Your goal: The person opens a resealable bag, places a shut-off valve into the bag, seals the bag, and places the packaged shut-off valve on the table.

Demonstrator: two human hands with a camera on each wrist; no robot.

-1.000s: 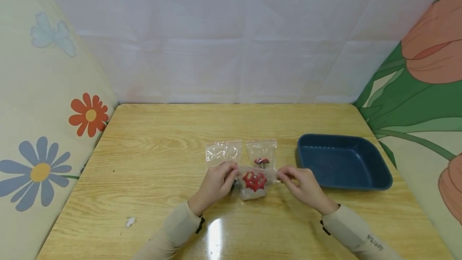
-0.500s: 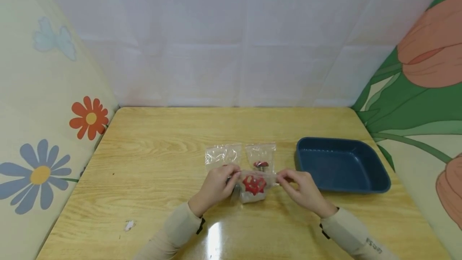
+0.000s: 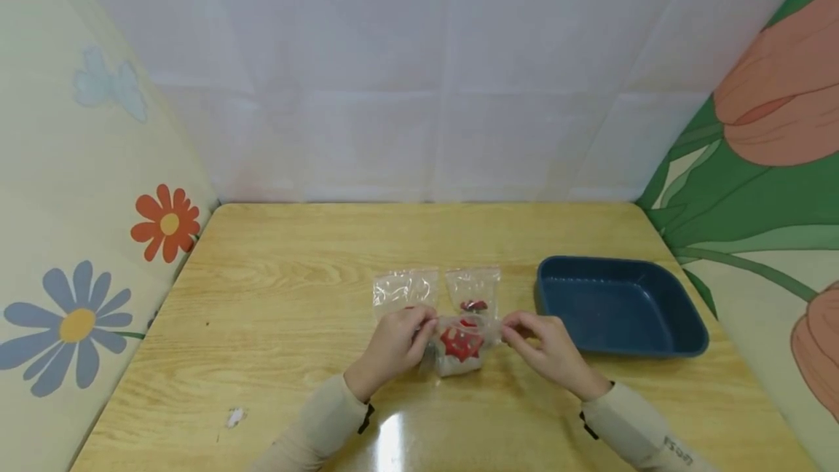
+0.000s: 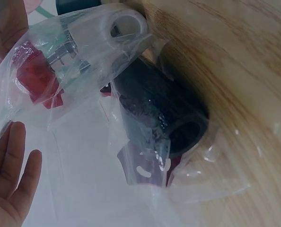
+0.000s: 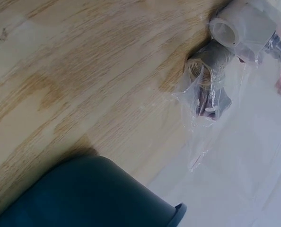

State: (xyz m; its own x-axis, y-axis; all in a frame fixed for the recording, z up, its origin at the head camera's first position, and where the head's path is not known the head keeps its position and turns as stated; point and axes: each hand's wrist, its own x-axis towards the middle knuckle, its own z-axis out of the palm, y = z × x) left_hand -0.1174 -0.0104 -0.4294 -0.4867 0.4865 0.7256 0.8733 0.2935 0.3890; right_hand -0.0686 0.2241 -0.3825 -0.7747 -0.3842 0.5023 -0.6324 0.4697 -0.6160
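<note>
In the head view, my left hand (image 3: 392,344) and right hand (image 3: 547,344) pinch opposite top corners of a clear zip bag (image 3: 490,325). Its mouth gapes between them. Inside is a valve with a red handwheel (image 3: 461,342) and a white body (image 5: 247,23). Behind it on the table lie two more clear bags. The left bag (image 3: 405,288) is partly hidden by my left hand; a black valve (image 4: 159,104) in a bag shows in the left wrist view. The right bag (image 3: 473,281) contains a red-handled valve (image 3: 473,306), whose threaded body (image 5: 209,66) appears in the right wrist view.
A dark blue tray (image 3: 696,333) stands on the table to the right of my right hand. A small white patch (image 3: 236,417) marks the wooden table (image 3: 295,261) at front left. White cloth (image 3: 367,144) hangs behind, with flower-printed panels at both sides.
The held bag's top edge has gone from a nearly straight strip to a rounded opening. Both hands keep their pinch. The head view has tilted slightly up, so the table appears lower.
</note>
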